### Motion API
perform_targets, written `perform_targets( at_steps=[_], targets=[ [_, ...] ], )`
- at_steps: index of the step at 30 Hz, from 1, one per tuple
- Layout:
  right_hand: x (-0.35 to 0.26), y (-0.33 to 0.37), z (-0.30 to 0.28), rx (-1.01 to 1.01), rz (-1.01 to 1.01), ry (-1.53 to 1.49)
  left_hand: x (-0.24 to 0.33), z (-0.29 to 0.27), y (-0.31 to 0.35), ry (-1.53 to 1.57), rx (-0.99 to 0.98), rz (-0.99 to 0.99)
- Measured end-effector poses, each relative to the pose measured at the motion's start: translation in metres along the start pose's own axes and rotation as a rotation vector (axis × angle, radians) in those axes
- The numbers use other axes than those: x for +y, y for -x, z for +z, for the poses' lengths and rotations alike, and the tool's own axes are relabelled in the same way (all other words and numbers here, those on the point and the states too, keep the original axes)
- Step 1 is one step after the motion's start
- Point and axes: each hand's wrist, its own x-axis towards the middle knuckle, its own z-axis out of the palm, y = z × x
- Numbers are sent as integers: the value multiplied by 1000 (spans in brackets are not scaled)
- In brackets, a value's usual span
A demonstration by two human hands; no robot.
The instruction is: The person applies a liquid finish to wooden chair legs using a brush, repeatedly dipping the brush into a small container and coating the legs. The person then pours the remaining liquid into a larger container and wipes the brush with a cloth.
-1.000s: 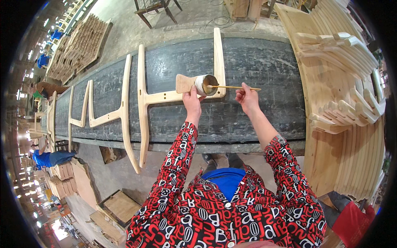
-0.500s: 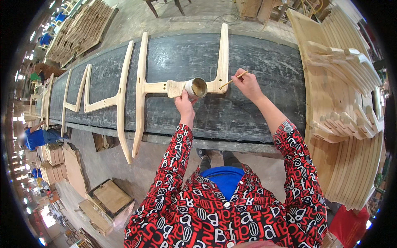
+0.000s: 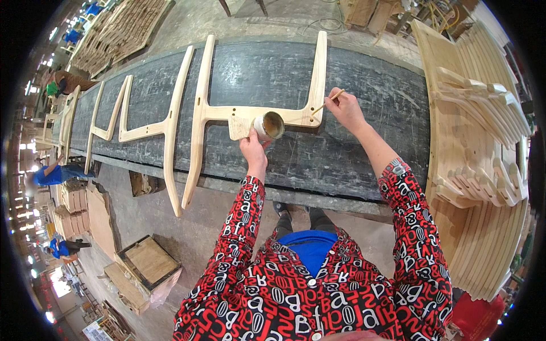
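Observation:
My left hand [image 3: 253, 151] is closed around a small round can [image 3: 269, 125] with brownish contents, together with a flat pale wooden piece [image 3: 240, 128] at the can's left side. The can is tilted, its mouth facing up. Between the fingers of my right hand [image 3: 344, 110] is a thin wooden stick [image 3: 334, 97]. Its lower tip meets the light wooden chair-side frame [image 3: 198, 122] near the small dark holes at the frame's right corner. Part of the frame's crossbar is hidden behind the can and the flat piece.
The frame lies on a long dark worktable [image 3: 375, 153], beside a second wooden frame [image 3: 170, 128] and others farther left. At the right, a wooden stack [image 3: 478, 238] carries several curved parts [image 3: 478, 85]. A tray-like wooden box [image 3: 151, 258] sits on the floor. Co-workers [image 3: 51, 175] are at the far left.
The stick has become steeper, and its tip has moved closer to the holes at the frame's corner. My left hand keeps its hold on the can. The whole view has shifted slightly.

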Motion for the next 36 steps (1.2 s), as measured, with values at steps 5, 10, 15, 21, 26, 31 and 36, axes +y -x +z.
perform_targets(
  at_steps=[5, 10, 15, 21, 26, 31, 36],
  targets=[
    [5, -8, 1, 66, -11, -39, 1, 5, 2, -29, -34, 5],
    [1, -17, 9, 35, -25, 11, 0, 0, 5, -27, -20, 33],
    [-3, -27, 21, -64, -175, 154, 2, 2, 7, 0, -13, 9],
    [-7, -35, 17, -108, -108, 175, 6, 1, 8, 6, -10, 14],
    [-1, -38, 6, -260, -155, 243, 2, 0, 10, -8, 15, 32],
    [-6, -44, -7, -512, -337, 190, 8, -3, 9, -25, 11, 57],
    [-3, -33, -34, -492, -295, 153, 11, -1, 4, -6, -62, 45]
  ],
)
